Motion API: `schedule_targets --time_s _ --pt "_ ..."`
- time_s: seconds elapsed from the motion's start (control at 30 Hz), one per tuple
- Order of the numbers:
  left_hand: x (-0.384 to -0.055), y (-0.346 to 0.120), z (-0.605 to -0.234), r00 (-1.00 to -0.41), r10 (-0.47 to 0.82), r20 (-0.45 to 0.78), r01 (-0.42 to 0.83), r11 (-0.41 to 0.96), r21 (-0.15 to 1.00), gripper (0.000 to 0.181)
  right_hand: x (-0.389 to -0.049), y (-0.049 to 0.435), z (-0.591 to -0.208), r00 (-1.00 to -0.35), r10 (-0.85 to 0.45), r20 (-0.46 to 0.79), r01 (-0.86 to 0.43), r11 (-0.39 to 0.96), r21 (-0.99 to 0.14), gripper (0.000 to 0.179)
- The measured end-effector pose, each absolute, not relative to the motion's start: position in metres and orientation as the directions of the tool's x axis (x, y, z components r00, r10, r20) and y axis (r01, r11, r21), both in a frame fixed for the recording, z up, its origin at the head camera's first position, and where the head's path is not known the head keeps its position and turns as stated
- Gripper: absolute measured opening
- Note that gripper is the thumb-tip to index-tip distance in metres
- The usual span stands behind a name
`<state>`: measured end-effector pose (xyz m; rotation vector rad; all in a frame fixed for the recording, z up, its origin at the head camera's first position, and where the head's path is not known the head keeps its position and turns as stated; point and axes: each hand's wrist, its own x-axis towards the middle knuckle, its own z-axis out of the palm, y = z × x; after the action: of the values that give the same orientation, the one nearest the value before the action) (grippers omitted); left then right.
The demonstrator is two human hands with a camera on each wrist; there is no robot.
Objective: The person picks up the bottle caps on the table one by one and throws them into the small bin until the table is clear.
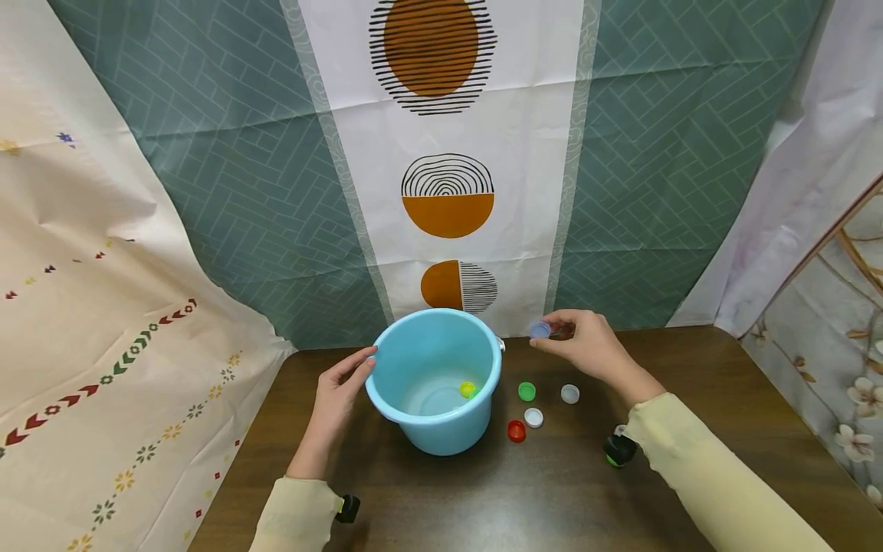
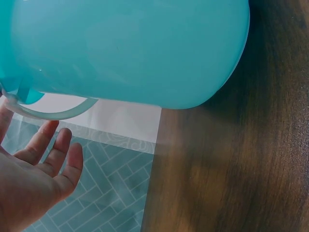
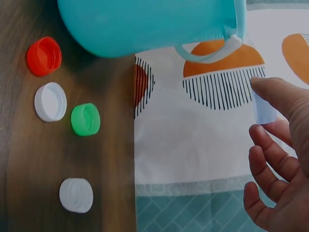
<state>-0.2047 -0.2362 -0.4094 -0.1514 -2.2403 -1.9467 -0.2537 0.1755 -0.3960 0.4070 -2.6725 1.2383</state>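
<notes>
A light-blue plastic bucket (image 1: 441,437) stands upright on the table. At its left rim, my left hand (image 1: 343,386) holds the edge between thumb and forefinger; the left wrist view shows its other fingers (image 2: 63,150) loosely bent below the bucket's handle (image 2: 58,115). To the right of the bucket, my right hand (image 1: 586,343) is raised over the table's far edge, pinching a translucent bluish bottle cap (image 1: 540,330) between thumb and fingers. Inside the bucket lie a yellow cap (image 1: 467,389) and a partly hidden green one.
Right of the bucket, a green cap (image 1: 527,392), a red cap (image 1: 516,431), a white cap (image 1: 533,418) and a whitish cap (image 1: 569,394) lie on the dark wooden table (image 1: 524,506). A patterned cloth (image 1: 621,192) hangs behind the table.
</notes>
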Motion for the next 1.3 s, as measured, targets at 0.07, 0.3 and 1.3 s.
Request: schedule_targets --time_s 0.07,0.3,1.3 --pt "-0.205 -0.236 -0.410 -0.981 -0.034 0.193 0.186 0.144 0.972 0.035 -0.254 0.172 -0.395 -0.945 -0.179 0.273 -0.323 0.617 -0.717 0.045" --pt "-0.205 -0.238 -0.411 -0.982 -0.028 0.189 0.183 0.140 0.973 0.035 -0.255 0.161 -0.389 -0.934 -0.195 0.299 -0.354 0.606 -0.713 0.045" --pt "-0.204 -0.236 -0.409 -0.981 -0.029 0.190 0.183 0.155 0.971 0.034 -0.256 0.097 -0.360 -0.908 -0.269 0.321 -0.417 0.513 -0.750 0.035"
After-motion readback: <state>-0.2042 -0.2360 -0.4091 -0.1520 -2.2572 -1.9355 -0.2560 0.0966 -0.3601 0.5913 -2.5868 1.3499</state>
